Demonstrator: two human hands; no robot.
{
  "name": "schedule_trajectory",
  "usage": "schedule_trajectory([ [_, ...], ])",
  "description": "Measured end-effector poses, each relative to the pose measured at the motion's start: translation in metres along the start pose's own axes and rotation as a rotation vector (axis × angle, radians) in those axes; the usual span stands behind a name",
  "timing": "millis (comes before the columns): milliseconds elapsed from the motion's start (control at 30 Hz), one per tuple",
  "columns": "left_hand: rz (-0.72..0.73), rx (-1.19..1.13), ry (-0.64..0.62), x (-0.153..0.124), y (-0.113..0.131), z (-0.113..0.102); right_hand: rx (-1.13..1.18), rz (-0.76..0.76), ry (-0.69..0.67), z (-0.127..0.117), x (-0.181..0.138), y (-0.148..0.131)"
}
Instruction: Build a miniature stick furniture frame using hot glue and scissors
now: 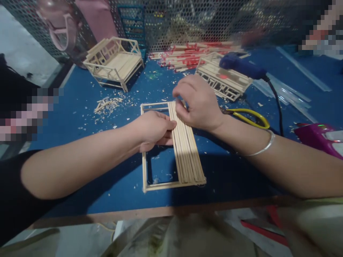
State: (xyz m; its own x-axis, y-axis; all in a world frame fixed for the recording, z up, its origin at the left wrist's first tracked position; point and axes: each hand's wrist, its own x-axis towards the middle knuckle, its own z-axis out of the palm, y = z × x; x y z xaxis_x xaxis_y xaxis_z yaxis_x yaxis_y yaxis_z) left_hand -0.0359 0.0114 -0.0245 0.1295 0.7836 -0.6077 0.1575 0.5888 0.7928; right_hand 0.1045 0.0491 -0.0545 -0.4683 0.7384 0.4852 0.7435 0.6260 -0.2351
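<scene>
A rectangular frame of thin wooden sticks (144, 167) lies on the blue tabletop, its right part covered by a row of parallel sticks (187, 153). My left hand (157, 128) grips the row's left edge, thumb on top and fingers underneath. Over the far end of the row is my right hand (199, 101). Its fingers are curled, with a gap between index finger and thumb, and I see nothing held there. The thumb is close to the sticks; whether it touches them I cannot tell.
Behind stand a small stick-built bench (118, 66) and another stick model (222, 76), with a blue glue gun (241, 66) over it. Yellow-handled pliers (252, 116), clear glue sticks (286, 92), red-tipped sticks (184, 55) and scraps (108, 104) lie around.
</scene>
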Motion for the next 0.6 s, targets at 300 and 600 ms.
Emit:
schedule_trajectory([
  [300, 0.005, 0.017, -0.022, 0.004, -0.005, -0.003, 0.184, -0.438, -0.266, -0.060, -0.063, -0.052],
  [600, -0.015, 0.025, -0.016, 0.000, -0.002, -0.002, 0.143, -0.436, -0.208, -0.040, -0.098, -0.053],
])
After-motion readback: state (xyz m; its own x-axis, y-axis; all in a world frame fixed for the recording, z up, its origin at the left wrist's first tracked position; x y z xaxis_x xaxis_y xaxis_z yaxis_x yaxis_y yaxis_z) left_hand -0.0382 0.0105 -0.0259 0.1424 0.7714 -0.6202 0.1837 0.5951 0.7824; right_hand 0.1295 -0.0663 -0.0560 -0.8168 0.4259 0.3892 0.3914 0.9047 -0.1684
